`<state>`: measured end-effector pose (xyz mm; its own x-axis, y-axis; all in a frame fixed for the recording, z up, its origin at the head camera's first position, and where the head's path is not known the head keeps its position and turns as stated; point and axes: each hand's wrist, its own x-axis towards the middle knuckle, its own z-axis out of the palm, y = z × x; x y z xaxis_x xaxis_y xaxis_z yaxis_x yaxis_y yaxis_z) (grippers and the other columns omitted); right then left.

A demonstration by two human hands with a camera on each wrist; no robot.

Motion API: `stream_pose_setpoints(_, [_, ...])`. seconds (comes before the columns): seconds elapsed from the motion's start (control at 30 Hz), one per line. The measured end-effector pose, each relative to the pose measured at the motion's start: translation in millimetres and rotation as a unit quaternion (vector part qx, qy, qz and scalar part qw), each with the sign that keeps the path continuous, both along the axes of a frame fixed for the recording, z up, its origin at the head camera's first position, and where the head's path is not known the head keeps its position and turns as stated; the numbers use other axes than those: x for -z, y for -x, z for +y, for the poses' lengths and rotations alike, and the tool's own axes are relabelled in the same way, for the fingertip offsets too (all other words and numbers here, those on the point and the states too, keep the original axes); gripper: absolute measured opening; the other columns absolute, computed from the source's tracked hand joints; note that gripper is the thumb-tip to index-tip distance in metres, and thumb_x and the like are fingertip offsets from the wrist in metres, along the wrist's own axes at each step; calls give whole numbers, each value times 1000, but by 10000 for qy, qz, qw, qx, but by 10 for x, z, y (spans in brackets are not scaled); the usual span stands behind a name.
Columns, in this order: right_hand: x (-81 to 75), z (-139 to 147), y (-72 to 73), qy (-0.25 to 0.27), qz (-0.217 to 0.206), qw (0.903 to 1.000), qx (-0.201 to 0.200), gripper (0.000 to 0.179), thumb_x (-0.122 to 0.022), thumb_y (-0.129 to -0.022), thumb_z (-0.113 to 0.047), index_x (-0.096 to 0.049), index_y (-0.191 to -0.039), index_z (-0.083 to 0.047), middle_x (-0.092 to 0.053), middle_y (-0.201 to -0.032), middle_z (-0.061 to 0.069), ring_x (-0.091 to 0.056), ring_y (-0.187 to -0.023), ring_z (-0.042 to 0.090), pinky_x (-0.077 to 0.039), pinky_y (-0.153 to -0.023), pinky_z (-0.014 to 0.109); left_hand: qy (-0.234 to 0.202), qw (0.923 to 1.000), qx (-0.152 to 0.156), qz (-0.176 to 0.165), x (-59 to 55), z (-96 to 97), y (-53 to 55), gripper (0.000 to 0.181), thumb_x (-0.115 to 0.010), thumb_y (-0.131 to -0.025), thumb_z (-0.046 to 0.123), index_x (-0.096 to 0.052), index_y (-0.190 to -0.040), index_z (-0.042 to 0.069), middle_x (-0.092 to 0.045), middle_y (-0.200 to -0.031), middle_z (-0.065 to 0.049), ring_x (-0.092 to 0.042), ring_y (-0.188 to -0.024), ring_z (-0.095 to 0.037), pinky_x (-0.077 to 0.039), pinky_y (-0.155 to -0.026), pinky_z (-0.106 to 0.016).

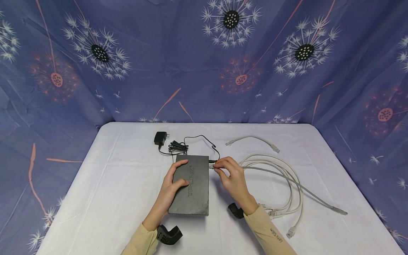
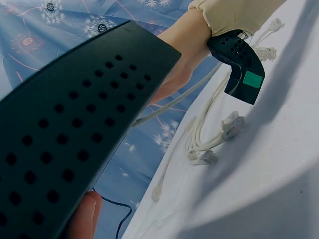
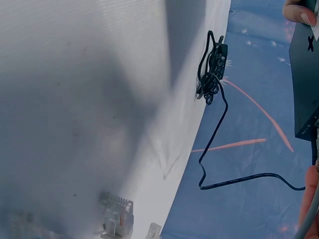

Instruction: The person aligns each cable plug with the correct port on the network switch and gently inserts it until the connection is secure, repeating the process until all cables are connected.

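Note:
A dark TP-LINK network switch (image 1: 199, 194) is held up by my left hand (image 1: 169, 191), thumb and fingers gripping its left side. In the left wrist view the vented side of the switch (image 2: 75, 124) fills much of the picture, with a fingertip (image 2: 85, 219) at its edge. My right hand (image 1: 234, 179) pinches the plug end of a grey network cable (image 1: 287, 176) against the right side of the switch. Fingers partly hide the plug, so how deep it sits cannot be told. Just beyond it, a black power plug (image 1: 211, 161) meets the same side.
A black power adapter (image 1: 160, 137) with a bundled cord (image 1: 177, 146) lies at the back. A short grey cable (image 1: 253, 137) lies behind right. Coiled white network cables (image 1: 298, 187) with loose plugs lie to the right. Black curved pieces (image 1: 169, 235) sit at both wrists.

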<state>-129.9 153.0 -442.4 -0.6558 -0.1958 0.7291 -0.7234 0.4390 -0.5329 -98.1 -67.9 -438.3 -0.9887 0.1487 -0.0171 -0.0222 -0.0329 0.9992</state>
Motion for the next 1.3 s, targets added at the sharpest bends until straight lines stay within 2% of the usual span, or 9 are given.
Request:
stream_pose_setpoints(0.47, [8, 34, 5, -157, -66, 9998, 52, 22, -73, -75, 13, -70, -89, -4, -62, -93, 6, -62, -83, 21, -49, -75, 26, -75, 10000, -53, -25, 22, 13, 15, 62, -58, -77, 3, -52, -135, 26, -41, -142, -2, -41, -122, -24, -26, -97, -45])
stream_pose_setpoints(0.63, [2, 53, 26, -62, -153, 9999, 46, 22, -71, -77, 13, -70, -89, -5, -62, -93, 4, -63, -82, 20, -50, -72, 28, -59, 9999, -85, -17, 30, 15, 20, 62, -58, -77, 3, -52, -134, 26, -41, -142, -2, -41, -122, -24, -26, -97, -46])
stream_pose_setpoints(0.97, [-2, 156, 85, -56, -534, 9983, 237, 17, -71, -80, 8, -70, -90, -5, -64, -91, 3, -61, -80, 19, -51, -69, 32, -67, 9999, -96, -5, 45, 16, 28, 63, -58, -77, 2, -51, -135, 26, -40, -142, -2, -41, -121, -25, -27, -96, -46])
stream_pose_setpoints(1.1, [-9, 195, 113, -84, -727, 9967, 344, 16, -71, -79, 9, -70, -91, -3, -64, -89, 7, -62, -77, 22, -51, -67, 33, -74, 9999, -101, -10, 51, 16, 29, 63, -58, -77, 2, -51, -135, 26, -40, -142, -2, -41, -121, -25, -27, -96, -46])
stream_pose_setpoints(1.2, [-63, 208, 119, -84, -818, 9959, 375, 18, -69, -78, 14, -69, -91, 2, -64, -88, 14, -62, -75, 28, -52, -65, 37, -67, 9999, -113, -28, 55, 14, 26, 63, -58, -77, 2, -51, -135, 26, -41, -142, -2, -41, -121, -25, -27, -96, -46])
stream_pose_setpoints(1.3, [-212, 198, 80, -30, -1037, 9939, 370, 18, -68, -77, 17, -68, -92, 6, -63, -88, 18, -62, -74, 31, -52, -64, 39, -64, 9999, -131, -42, 59, 13, 23, 63, -58, -77, 2, -51, -135, 26, -41, -141, -3, -41, -121, -25, -27, -96, -45])
